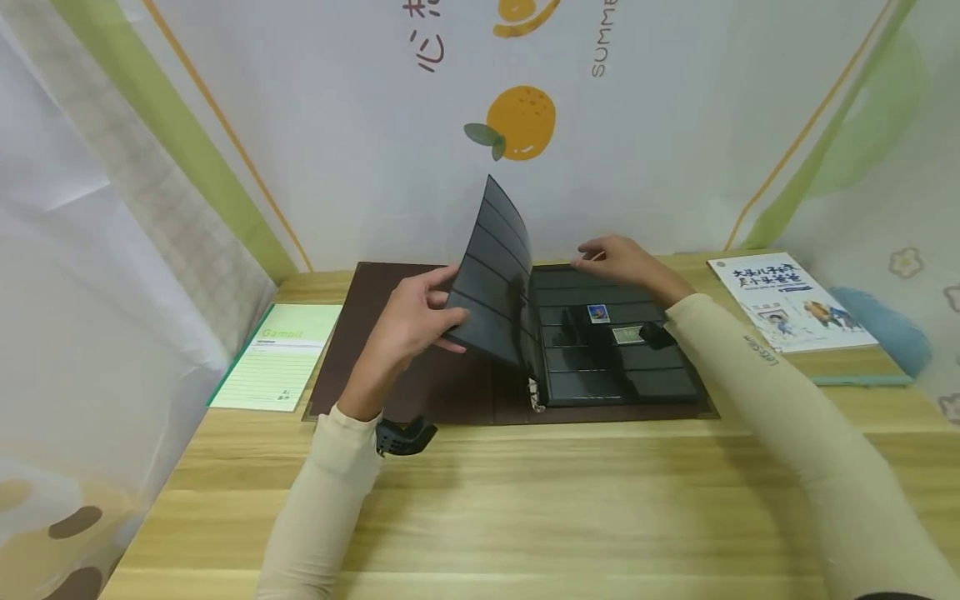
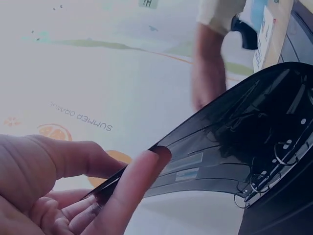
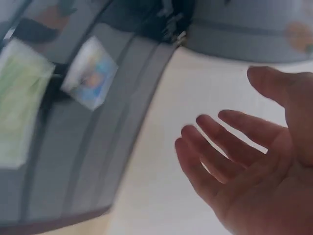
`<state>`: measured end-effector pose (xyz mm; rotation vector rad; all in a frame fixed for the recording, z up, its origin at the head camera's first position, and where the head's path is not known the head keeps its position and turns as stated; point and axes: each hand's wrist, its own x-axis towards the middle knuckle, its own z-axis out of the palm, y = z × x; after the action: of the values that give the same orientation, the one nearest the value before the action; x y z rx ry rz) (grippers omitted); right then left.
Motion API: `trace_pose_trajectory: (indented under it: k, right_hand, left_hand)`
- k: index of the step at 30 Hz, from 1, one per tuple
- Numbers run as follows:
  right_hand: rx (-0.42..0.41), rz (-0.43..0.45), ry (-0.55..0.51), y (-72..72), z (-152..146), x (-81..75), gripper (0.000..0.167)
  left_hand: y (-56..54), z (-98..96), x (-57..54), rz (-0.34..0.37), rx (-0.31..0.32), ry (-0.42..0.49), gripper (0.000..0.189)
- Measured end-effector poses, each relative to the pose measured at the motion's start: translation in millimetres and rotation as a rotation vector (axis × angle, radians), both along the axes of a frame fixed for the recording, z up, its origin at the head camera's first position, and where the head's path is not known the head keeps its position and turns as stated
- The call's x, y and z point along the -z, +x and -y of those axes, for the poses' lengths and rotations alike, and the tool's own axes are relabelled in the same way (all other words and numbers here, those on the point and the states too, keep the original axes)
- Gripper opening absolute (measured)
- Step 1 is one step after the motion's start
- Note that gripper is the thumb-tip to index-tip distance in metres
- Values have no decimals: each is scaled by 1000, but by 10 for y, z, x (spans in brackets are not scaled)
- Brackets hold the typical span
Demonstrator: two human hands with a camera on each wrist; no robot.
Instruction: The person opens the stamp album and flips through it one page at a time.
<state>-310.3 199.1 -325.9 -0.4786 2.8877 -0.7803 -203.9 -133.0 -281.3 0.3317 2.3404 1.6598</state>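
A brown ring-bound stamp album (image 1: pixel 420 392) lies spread on the wooden table. My left hand (image 1: pixel 412 317) pinches the outer edge of a black stock page (image 1: pixel 491 275), which stands raised and slightly bent above the metal rings (image 2: pixel 254 183). On the page lying flat at the right (image 1: pixel 600 387) are a small blue stamp (image 1: pixel 598 313) and a pale green stamp (image 1: pixel 628 335). Over the far edge of that page hovers my right hand (image 1: pixel 622 260), its fingers loosely bent. The right wrist view shows that hand (image 3: pixel 254 161) holding nothing.
A green-and-white notepad (image 1: pixel 277 358) lies left of the album. To the right is a white illustrated book (image 1: pixel 791 300), with a blue object (image 1: pixel 885 325) beside it. A printed cloth (image 1: pixel 637 167) hangs behind the table.
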Motion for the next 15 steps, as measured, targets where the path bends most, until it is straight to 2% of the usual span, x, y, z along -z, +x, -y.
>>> trace_pose_trajectory:
  k: [5,10,15]
  right_hand:
    - [-7,94,122,10,-315,217,70]
    - [-35,166,200,42,-451,440,88]
    - [-33,183,239,96,-509,502,94]
  left_hand:
    - [18,44,-22,-18,3,-64,70]
    - [39,92,-38,-66,4,-153,67]
    - [28,96,-68,-97,24,-198,69]
